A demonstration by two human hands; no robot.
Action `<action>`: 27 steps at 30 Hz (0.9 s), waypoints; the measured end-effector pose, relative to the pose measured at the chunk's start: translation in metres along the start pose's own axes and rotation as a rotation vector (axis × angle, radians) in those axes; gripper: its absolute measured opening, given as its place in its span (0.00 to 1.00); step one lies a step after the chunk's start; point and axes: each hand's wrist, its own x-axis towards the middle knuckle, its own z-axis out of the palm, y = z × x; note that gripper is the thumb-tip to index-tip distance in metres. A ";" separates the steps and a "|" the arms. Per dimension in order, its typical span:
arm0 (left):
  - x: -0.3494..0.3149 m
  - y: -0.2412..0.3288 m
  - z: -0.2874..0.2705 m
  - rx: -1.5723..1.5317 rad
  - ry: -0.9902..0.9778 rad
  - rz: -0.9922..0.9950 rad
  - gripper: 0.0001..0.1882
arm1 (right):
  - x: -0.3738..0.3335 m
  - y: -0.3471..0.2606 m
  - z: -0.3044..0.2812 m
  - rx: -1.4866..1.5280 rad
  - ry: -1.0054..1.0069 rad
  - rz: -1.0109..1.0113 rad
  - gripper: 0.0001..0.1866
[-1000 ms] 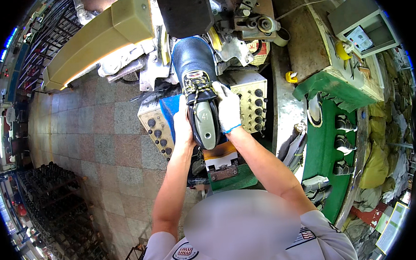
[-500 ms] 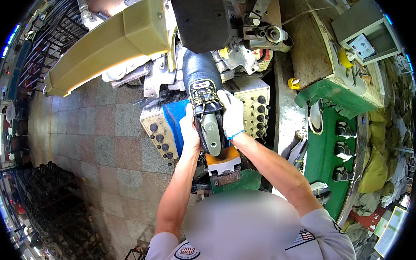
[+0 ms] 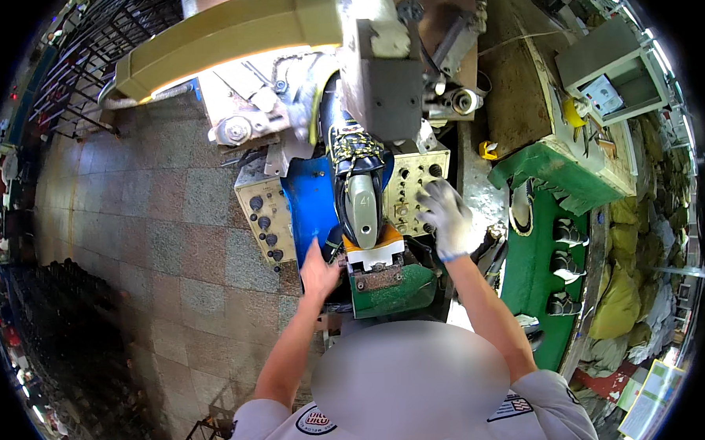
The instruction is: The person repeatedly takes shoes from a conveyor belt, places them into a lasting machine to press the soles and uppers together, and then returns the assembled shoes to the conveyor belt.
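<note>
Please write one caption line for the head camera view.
Shoe mounted upside down in machine; bare left hand beside its clamp, gloved right hand at control panel.

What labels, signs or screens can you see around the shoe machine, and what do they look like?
White plate: in the grey box, upper right; small, rectangular, blue marks.
Colourful sheets: lower right edge; green, blue and white.
Cream control panel: behind the gloved right hand; rectangular, dark knobs.
Cream control panel: above the bare left hand.

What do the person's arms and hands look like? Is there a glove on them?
Only one hand is gloved. The right hand wears a white knitted work glove with a blue band at the cuff. The left hand is bare. Both forearms are bare too, and short pale grey sleeves with round badges cover the upper arms.
</note>
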 end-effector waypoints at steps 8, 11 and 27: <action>-0.028 -0.048 0.055 0.219 0.145 0.251 0.53 | -0.046 0.000 -0.077 -0.184 0.145 0.114 0.34; -0.034 -0.026 0.022 0.024 -0.016 -0.020 0.48 | -0.043 -0.010 -0.056 -0.137 0.071 0.108 0.33; -0.124 0.078 -0.060 -1.582 -0.322 -0.104 0.24 | -0.126 -0.036 0.028 0.144 -0.464 0.005 0.36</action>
